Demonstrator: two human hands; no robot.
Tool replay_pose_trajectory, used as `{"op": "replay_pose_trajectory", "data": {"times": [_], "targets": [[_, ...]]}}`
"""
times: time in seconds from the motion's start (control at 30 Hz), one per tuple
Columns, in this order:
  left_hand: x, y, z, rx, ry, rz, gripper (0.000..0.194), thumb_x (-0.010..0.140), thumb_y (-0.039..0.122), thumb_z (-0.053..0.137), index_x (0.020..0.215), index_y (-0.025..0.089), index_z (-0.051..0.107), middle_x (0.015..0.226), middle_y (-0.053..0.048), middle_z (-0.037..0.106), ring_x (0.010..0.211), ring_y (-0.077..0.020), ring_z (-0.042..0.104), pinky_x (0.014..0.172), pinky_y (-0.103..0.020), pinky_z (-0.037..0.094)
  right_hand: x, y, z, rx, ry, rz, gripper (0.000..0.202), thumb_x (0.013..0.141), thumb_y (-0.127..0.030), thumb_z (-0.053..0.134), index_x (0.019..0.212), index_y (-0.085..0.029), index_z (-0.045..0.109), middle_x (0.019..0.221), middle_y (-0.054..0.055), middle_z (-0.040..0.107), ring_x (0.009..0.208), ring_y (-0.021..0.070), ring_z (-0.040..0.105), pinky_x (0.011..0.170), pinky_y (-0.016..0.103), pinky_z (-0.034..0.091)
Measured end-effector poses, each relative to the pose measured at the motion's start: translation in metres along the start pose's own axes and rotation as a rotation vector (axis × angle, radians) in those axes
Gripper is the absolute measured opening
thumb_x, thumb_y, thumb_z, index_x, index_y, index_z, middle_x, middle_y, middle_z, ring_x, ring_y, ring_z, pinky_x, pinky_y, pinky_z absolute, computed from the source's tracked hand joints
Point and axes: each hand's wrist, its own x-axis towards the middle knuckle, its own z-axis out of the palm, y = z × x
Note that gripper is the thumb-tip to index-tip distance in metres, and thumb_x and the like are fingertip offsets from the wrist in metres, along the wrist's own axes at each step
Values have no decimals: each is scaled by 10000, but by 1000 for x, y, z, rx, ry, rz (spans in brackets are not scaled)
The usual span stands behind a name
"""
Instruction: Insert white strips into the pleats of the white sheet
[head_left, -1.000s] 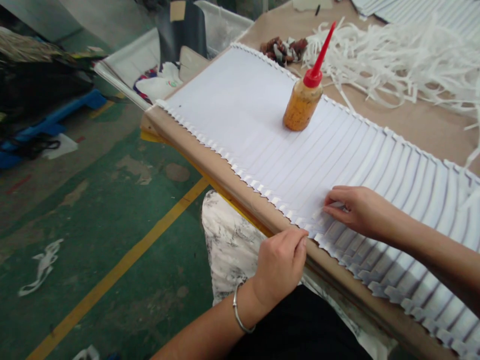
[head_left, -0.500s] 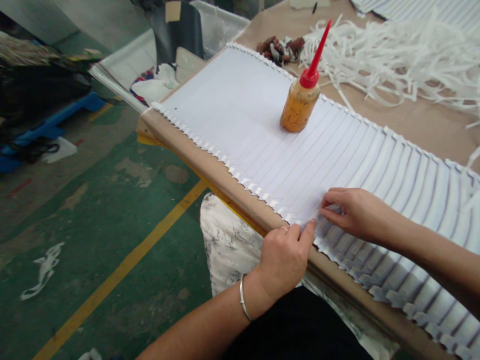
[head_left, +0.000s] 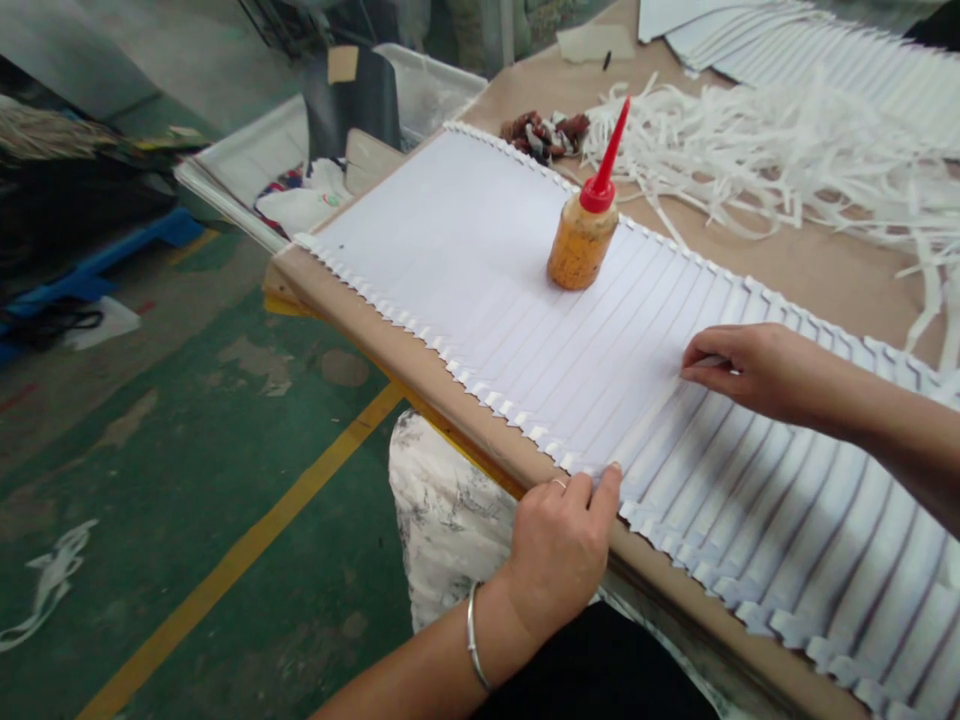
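Overlapping white sheets (head_left: 450, 230) lie fanned along the table, with small tabs down both long edges. At the near edge, my left hand (head_left: 562, 535) is closed, its index fingertip on one sheet's border; its thumb is hidden. My right hand (head_left: 750, 370) hovers over the fanned sheets with thumb and index finger pinched. From that pinch a thin white strip (head_left: 651, 418) runs down along a sheet's edge toward my left fingertip. A squeeze bottle (head_left: 581, 245) of amber liquid, with a red pointed nozzle, stands upright on the sheets.
A heap of loose white strips (head_left: 750, 150) covers the table's far side, beside a small brown crumpled pile (head_left: 544, 135). More fanned sheets (head_left: 765, 45) lie behind. Brown paper (head_left: 480, 415) covers the table edge. A white bin (head_left: 232, 190) stands past the left end.
My right hand has moved up and away from my left hand, drawing the strip out between them. My left hand stays at the sheet edge. The view has shifted slightly.
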Motion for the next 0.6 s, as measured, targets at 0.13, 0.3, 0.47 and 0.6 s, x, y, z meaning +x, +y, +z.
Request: {"op": "replay_pose_trajectory", "data": {"times": [0.13,0.3,0.47,0.6], "targets": [[0,-1,-1,-9,25,-1,346,1042,99,543,1365,160,651,834,-9,650,704,-225,656,595,-385,535,12,13,0,-34,18,74,183,897,-376,623,860,-250,750,828,36,800,797,248,766,746,341,528],[0,-3,1,-24,24,5,378,1018,78,552,1377,160,634,850,-9,664,702,-226,660,586,-386,525,16,17,7,-41,16,122,161,880,-374,645,858,-258,755,826,25,801,804,238,767,748,330,524],[1,-3,1,-15,22,-8,411,997,70,559,1390,170,626,850,-6,670,690,-224,658,582,-387,513,18,15,1,-49,-23,138,161,870,-392,672,866,-255,756,843,35,802,831,247,769,743,328,520],[0,-2,0,-15,40,-8,425,986,40,528,1376,177,628,841,-1,670,673,-224,661,577,-387,512,23,24,-6,-51,7,114,146,874,-370,661,852,-255,749,851,35,803,834,242,758,760,330,513]]}}
